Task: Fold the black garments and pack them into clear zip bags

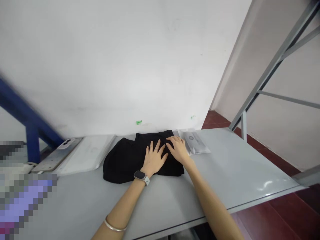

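A piece of black cloth (122, 163), which looks like a folded garment, lies flat on the grey table (240, 166). My left hand (153, 158) rests palm down on its middle, fingers spread. On the cloth's right part lies my right hand (178, 148), its fingers slightly bent and apart, touching the fabric. Just beyond the right hand, a clear plastic packet (195, 141) with a grey printed label lies next to the cloth's right edge. The garment's exact kind cannot be made out.
Left of the cloth lie several flat white plastic bags (86, 155) and a phone (57, 155). A blue metal brace (32, 123) rises at the left, a grey metal frame (265, 80) at the right. The white wall (120, 66) closes off the table's back.
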Demonstrator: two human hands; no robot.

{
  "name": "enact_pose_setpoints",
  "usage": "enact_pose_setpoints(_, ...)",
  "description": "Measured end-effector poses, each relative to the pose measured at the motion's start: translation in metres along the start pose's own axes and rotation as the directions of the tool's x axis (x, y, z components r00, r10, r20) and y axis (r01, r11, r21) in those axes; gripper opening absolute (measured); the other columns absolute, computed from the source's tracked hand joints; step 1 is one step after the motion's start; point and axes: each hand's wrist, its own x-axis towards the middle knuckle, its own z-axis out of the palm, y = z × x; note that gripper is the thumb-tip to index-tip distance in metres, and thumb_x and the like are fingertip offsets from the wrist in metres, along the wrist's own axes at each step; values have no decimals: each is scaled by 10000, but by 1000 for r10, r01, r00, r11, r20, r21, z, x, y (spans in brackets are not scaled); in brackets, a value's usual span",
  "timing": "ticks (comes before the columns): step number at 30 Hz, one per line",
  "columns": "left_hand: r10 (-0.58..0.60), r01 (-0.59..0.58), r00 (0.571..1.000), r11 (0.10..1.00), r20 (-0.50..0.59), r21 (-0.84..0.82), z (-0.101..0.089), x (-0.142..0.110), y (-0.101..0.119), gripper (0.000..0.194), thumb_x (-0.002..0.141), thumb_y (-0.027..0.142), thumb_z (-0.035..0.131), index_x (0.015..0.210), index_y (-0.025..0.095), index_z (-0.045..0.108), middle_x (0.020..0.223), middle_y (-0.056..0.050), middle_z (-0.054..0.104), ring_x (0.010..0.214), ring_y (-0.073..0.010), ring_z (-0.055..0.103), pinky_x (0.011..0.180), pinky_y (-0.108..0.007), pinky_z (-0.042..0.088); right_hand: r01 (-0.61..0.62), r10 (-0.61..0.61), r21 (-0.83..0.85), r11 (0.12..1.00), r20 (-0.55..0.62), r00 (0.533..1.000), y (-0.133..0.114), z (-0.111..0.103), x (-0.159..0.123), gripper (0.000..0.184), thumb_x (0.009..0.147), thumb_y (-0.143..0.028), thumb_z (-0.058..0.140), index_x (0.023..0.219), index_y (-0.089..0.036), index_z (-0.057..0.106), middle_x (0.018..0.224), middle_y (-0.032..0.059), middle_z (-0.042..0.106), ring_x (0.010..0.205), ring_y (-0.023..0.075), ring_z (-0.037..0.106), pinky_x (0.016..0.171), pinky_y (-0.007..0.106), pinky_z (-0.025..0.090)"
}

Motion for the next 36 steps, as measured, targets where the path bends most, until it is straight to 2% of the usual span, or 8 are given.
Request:
enact_pose_setpoints(5,4,9,998,979,61,-202,-11,5,-8,509,946,497,361,1418,311,404,1564,-36,269,1440,-346,175,1116,-584,221,1,16,211,977,-79,997,-7,3,1,325,956,-260,367,1187,-199,586,1202,84,629,1130,203,569,981,360,430)
enact_pose_setpoints(9,-108,98,994,919,-6,-382,-43,8,-49,510,983,426,249,1459,259,327,1549,-49,306,1445,-247,206,1138,-495,240,79,-67,209,975,-66,996,-28,7,-1,390,975,-313,355,1305,-199,529,1335,84,559,1250,198,500,1051,354,404)
enact_pose_setpoints(14,-322,301,939,940,-122,-159,-80,-15,-141,487,921,376,383,1344,163,501,1495,-113,398,1432,-299,230,1146,-475,216,312,-314,44,949,215,925,-56,19,1,625,962,-524,380,1430,-110,396,1506,134,344,1430,252,218,1170,416,219)
enact_pose_setpoints(20,-543,538,824,840,-161,-77,-77,-53,-206,485,853,333,447,1270,102,536,1374,-198,519,1299,-323,454,1036,-411,377,309,-288,36,950,478,830,-47,38,-4,1009,831,-772,355,1479,-8,237,1545,221,144,1443,336,66,1176,471,143)
enact_pose_setpoints(26,-607,607,790,794,-89,-27,-79,-63,-212,386,840,455,434,973,165,652,1004,-150,714,989,-328,629,774,-356,443,377,-363,54,925,427,828,-30,48,-11,1219,649,-858,507,1509,-69,156,1560,204,68,1442,353,23,1169,503,138)
enact_pose_setpoints(30,-586,597,797,802,-143,40,-90,-65,-204,302,861,378,391,817,206,636,812,-110,703,855,-292,646,671,-318,401,364,-355,55,930,401,845,-32,48,-12,929,849,-737,385,1507,-108,201,1566,166,101,1448,316,36,1167,500,157)
enact_pose_setpoints(33,-547,575,807,814,-220,83,-96,-61,-180,269,875,361,391,844,220,617,770,-93,680,795,-279,643,633,-313,382,368,-359,59,928,407,840,-33,45,-13,816,924,-665,292,1504,-99,207,1569,154,101,1451,297,23,1174,491,134)
enact_pose_setpoints(36,-460,470,864,883,-203,-1,-92,-50,-141,189,876,321,417,841,233,581,816,-63,686,824,-251,646,676,-309,413,399,-385,54,915,412,826,-32,44,-13,980,832,-757,389,1509,-83,171,1569,173,56,1447,324,-5,1174,500,122)
